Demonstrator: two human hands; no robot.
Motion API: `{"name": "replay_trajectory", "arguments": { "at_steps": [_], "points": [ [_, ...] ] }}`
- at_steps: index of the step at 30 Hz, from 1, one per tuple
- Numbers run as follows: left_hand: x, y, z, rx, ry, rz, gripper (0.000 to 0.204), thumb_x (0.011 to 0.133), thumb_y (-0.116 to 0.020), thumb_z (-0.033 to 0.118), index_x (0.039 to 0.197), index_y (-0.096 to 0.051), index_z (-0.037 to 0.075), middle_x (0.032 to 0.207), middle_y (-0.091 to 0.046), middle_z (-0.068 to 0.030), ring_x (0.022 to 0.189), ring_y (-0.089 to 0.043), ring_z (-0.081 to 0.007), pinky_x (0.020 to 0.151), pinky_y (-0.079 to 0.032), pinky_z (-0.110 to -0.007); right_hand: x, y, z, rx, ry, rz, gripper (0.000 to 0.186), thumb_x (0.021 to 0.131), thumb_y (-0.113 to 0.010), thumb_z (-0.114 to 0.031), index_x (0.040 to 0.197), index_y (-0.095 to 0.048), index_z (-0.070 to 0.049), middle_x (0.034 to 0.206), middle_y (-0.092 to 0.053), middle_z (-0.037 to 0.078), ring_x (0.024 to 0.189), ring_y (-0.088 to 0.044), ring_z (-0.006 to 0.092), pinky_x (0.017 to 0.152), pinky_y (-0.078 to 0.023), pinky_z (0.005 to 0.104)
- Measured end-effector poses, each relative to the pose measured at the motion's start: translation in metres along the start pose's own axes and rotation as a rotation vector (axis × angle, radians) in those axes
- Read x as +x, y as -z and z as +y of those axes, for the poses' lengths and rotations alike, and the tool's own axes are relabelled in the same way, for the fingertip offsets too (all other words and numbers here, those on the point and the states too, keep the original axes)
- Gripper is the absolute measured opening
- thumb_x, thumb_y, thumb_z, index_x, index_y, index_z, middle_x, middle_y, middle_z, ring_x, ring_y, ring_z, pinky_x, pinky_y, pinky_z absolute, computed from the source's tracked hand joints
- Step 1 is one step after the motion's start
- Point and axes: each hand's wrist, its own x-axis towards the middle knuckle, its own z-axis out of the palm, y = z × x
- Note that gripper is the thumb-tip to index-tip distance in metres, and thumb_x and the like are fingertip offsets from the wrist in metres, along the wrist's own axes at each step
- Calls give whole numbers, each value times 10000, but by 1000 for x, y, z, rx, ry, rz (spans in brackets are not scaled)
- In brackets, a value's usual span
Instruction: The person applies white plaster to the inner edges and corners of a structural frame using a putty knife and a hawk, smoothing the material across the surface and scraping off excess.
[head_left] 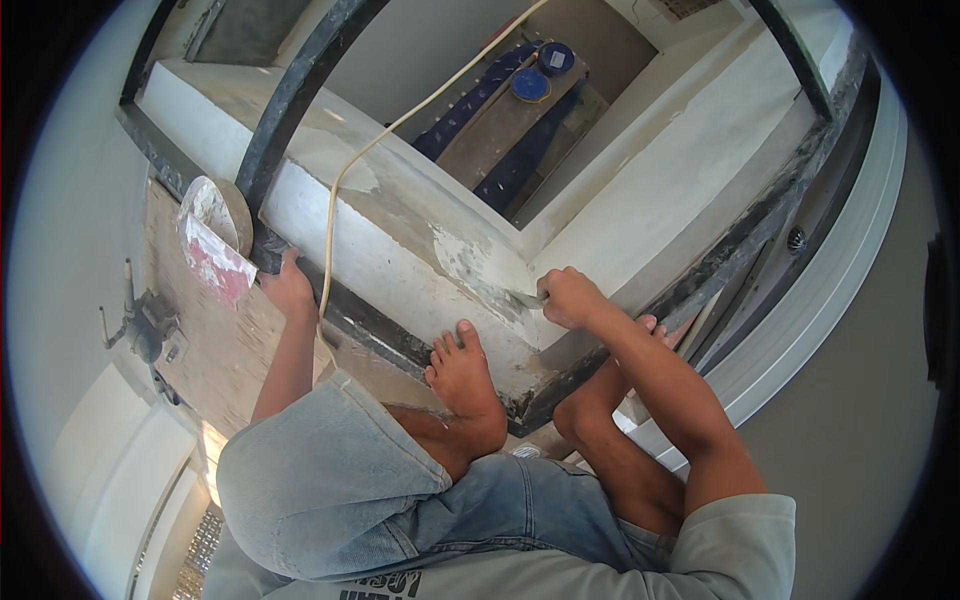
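My right hand [572,298] is closed around a putty knife [525,299]. Its blade lies against the pale ledge [400,228] near the inner corner, beside a patch of white putty [465,255]. My left hand [288,287] is at the black metal rail, fingers bent, at the corner of a red piece smeared with white putty [222,268]. The fingers seem closed on that piece, though its held edge is partly hidden. Right behind it shows a round, shallow container [236,212] with white residue.
A black metal frame [290,110] rises around the ledge. A cream cable [335,200] crosses the ledge and rail. Below, inside the opening, two blue-lidded tubs [530,85] stand on a plank [480,140]. My bare foot [465,385] rests by the rail.
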Motion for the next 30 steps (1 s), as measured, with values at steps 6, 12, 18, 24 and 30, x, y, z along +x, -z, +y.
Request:
{"name": "replay_trajectory", "arguments": {
  "at_steps": [6,12,18,24,30],
  "points": [
    [-4,0,12,-53,45,-59,800,765,-745,259,1352,-459,-204,1421,-518,-344,1275,-529,-445,1100,-399,-442,10,-17,9,-47,-19,103,299,732,-653,-38,1006,-771,-57,1000,-732,218,1008,-700,385,881,-569,443],
    [9,9,0,-167,76,-127,819,775,-744,222,1402,-422,-196,1456,-497,-332,1327,-503,-417,1132,-371,-429,5,-2,8,5,-5,-45,320,732,-691,-61,1043,-765,-76,1078,-720,203,1093,-673,373,926,-560,450],
    [4,-1,-10,-49,-101,62,752,776,-747,212,1343,-470,-197,1383,-565,-315,1235,-571,-408,1081,-418,-420,35,-17,16,-84,-20,51,314,723,-683,-43,1023,-771,-69,1062,-729,203,1089,-678,365,933,-562,452],
    [-3,10,12,0,68,-2,831,779,-749,247,1387,-420,-216,1465,-477,-350,1333,-494,-427,1130,-370,-414,41,-23,15,-17,16,16,273,726,-681,-53,983,-774,-61,995,-739,209,1015,-701,385,896,-574,459],
    [2,1,1,-107,-23,-76,790,796,-736,222,1380,-428,-211,1451,-499,-330,1305,-518,-413,1125,-389,-411,69,14,52,-28,55,136,292,694,-657,-39,957,-782,-55,991,-742,199,955,-712,388,838,-582,437]
  ]
}}
